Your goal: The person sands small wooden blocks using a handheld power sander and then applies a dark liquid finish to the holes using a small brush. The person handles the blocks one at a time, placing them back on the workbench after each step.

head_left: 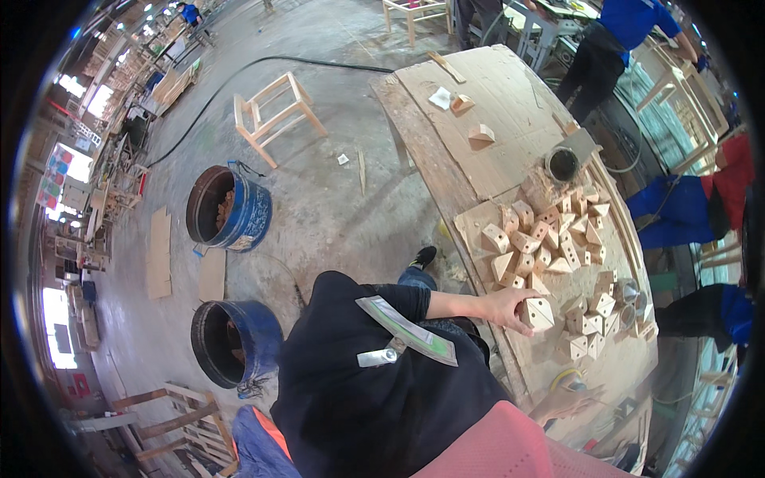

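Observation:
My left hand [510,309] is closed around a pale wooden corner block [536,315] with drilled holes, above the worktable's near edge. Below it in view, my right hand [564,403] is stretched out low over the table, its fingers apart and slightly blurred. Close by that hand lies a yellow-rimmed round item [567,379] whose kind I cannot make out. Just beyond the held block sits a small group of similar wooden blocks [591,323]. A larger heap of drilled blocks [546,239] is piled on the cardboard-covered table [470,171].
A dark-filled can [562,164] and clear cups [626,291] stand on the table. Two blue drums [253,215] [259,334] and a wooden frame [275,115] are on the floor at left, where a black hose [239,76] runs. Co-workers [617,48] stand beyond the table.

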